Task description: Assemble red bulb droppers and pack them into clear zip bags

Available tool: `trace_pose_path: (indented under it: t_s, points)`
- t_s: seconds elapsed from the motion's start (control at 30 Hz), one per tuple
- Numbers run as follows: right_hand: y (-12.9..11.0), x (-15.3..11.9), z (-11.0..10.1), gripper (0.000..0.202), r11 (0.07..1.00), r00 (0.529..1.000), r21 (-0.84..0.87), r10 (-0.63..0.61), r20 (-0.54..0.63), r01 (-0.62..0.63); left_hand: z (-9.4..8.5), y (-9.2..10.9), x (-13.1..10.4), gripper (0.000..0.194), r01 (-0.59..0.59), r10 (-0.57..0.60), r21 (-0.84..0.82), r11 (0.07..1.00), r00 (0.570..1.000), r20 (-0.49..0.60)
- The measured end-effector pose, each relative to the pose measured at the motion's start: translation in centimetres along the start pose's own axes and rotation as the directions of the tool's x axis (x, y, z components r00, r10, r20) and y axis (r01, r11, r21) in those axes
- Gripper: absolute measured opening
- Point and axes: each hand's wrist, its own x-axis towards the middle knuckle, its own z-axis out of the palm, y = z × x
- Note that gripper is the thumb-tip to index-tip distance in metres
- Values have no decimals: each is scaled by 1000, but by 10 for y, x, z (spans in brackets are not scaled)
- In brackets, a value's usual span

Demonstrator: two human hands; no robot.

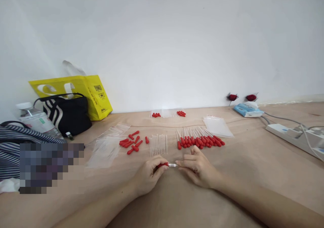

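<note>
Low over the near part of the table, my left hand [149, 175] is closed around a red rubber bulb [164, 164]. The fingers of my right hand [199, 170] pinch a clear dropper tube [173, 165] whose left end meets the bulb; how deep it sits is hidden by my fingers. Just beyond my hands lies a row of bare dropper tubes [159, 144]. Loose red bulbs [136, 139] are scattered to its left. To its right, droppers with red bulbs fitted [199, 140] lie side by side, bulbs toward me.
Clear plastic bags [105, 150] lie at left, another bag [219, 126] at right. Bags with red bulbs [168, 113] rest by the wall. A yellow bag [98, 100], black bag [73, 115] and bottle [37, 120] stand left; a tissue pack [249, 110] and power strip [291, 135] lie right.
</note>
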Motion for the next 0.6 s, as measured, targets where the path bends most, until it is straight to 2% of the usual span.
trace_pose_path:
  t_s: [0.1, 0.27, 0.43, 0.6]
  points:
    - [3, -1, -3, 23, 996, 999, -80, -51, -16, 50, 0, 3, -1, 17, -38, 36, 56, 998, 999, 35]
    - [2, -4, -4, 23, 982, 996, -166, -90, 0, 89, 2, 6, -4, 18, -176, 167, 140, 974, 983, 76]
    - [-6, -3, -3, 22, 993, 999, -112, -46, -4, 45, 4, 3, -4, 18, -263, 260, 238, 935, 965, 47]
    - [-12, -1, 1, 24, 999, 998, -10, 46, 38, -46, 5, 4, -4, 18, -273, 276, 246, 930, 961, 21]
